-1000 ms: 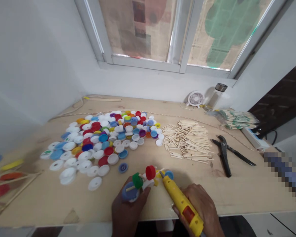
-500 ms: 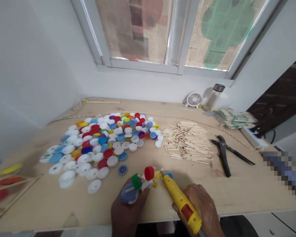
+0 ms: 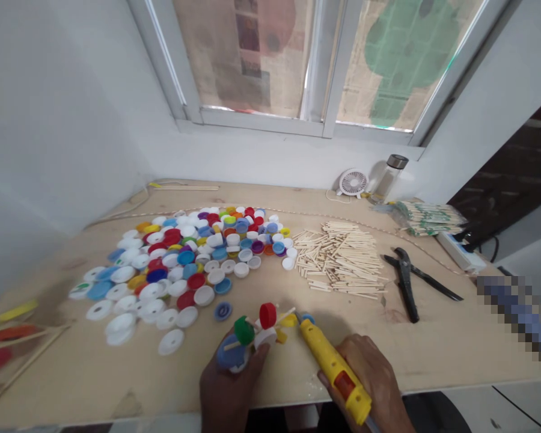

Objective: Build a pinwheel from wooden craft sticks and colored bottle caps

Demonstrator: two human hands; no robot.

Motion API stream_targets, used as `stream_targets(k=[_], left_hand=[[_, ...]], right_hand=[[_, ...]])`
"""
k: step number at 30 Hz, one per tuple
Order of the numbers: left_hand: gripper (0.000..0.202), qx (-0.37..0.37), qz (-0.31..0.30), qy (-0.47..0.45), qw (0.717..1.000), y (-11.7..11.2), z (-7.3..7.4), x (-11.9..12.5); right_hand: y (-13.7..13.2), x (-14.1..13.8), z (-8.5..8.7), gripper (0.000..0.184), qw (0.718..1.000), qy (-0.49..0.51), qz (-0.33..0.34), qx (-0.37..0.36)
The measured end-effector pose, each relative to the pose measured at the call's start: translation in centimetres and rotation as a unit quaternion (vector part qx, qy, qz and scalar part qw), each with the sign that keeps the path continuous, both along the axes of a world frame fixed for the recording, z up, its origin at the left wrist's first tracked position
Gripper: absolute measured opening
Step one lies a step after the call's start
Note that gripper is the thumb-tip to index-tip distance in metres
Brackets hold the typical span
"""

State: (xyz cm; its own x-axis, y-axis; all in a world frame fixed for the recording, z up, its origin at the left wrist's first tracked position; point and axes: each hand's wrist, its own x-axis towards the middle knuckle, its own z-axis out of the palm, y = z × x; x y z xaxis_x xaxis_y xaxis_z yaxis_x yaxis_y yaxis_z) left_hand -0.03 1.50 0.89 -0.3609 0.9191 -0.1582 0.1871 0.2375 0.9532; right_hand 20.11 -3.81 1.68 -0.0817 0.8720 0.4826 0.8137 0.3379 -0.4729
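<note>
My left hand point(image 3: 232, 379) is closed on an assembly of bottle caps and small wooden sticks. A red cap point(image 3: 267, 315), a green cap point(image 3: 244, 330), a blue cap point(image 3: 231, 352) and a white cap point(image 3: 265, 339) belong to it, with yellow pieces on its right side. Wrapped in my right hand point(image 3: 369, 373) is a yellow glue gun point(image 3: 333, 367), its nozzle pointing up and left beside the stick end and yellow cap point(image 3: 289, 320). Whether the nozzle touches them I cannot tell. A light blue cap shows behind the nozzle.
Loose bottle caps point(image 3: 187, 258) lie heaped at left centre, with a pile of short wooden sticks point(image 3: 347, 258) to their right. Black pliers point(image 3: 408, 282), a bagged stick bundle point(image 3: 430, 218), a power strip point(image 3: 460, 251), a small fan point(image 3: 353, 182) and a glass bottle point(image 3: 388, 178) are farther right. A stick frame point(image 3: 24, 355) lies at far left.
The cap assembly in my left hand has shifted slightly left. The glue gun's tip is now a little farther from the red cap, with the stick end more visible.
</note>
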Motion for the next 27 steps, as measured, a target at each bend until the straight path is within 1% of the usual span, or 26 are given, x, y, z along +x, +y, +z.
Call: stream_targets(k=[4, 7, 9, 10, 11, 12, 14, 18, 20, 23, 25, 27], left_hand=[[0.026, -0.009, -0.005, 0.01, 1.0, 0.1, -0.2, -0.1], [0.025, 0.009, 0.012, 0.02, 1.0, 0.0, -0.4, 0.1], [0.024, 0.023, 0.029, 0.026, 0.999, -0.1, -0.4, 0.4], [0.023, 0.025, 0.035, 0.029, 0.999, -0.2, -0.4, 0.6], [0.022, 0.023, 0.038, 0.031, 0.999, -0.2, -0.4, 0.7], [0.022, 0.019, 0.038, 0.03, 0.999, -0.2, -0.3, 0.8], [0.022, 0.016, 0.038, 0.028, 0.999, -0.2, -0.2, 0.8], [0.026, 0.016, 0.014, 0.036, 0.999, -0.1, -0.2, 0.5], [0.026, 0.019, 0.019, 0.028, 0.999, -0.1, -0.2, 0.6], [0.026, 0.02, 0.047, 0.021, 0.998, -0.3, 0.0, 0.9], [0.028, 0.024, 0.051, 0.017, 0.998, -0.3, 0.1, 1.2], [0.031, 0.032, 0.051, 0.006, 0.998, -0.3, 0.3, 1.4]], right_hand=[[0.0, 1.1, 1.0, 0.014, 0.997, 0.055, 0.053, -0.014], [0.1, 3.4, 1.9, 0.011, 0.996, 0.054, 0.063, -0.013], [0.2, 5.9, 2.4, 0.015, 0.999, 0.02, 0.051, 0.001], [0.2, 7.3, 2.6, 0.016, 0.999, -0.019, 0.047, 0.02], [0.2, 8.9, 2.7, 0.016, 0.997, -0.057, 0.028, 0.041], [0.3, 10.5, 2.8, 0.018, 0.995, -0.09, 0.009, 0.046], [0.6, 13.8, 2.7, 0.023, 0.99, -0.141, -0.014, 0.026], [1.7, 19.9, 1.8, 0.031, 0.964, -0.263, -0.015, 0.03], [2.4, 22.4, 1.2, 0.031, 0.954, -0.299, -0.019, 0.012], [3.1, 24.7, 0.8, 0.028, 0.949, -0.313, -0.024, -0.01], [3.2, 25.4, 0.6, 0.028, 0.948, -0.318, -0.019, -0.022], [3.1, 25.7, 0.5, 0.031, 0.946, -0.323, -0.012, -0.036]])
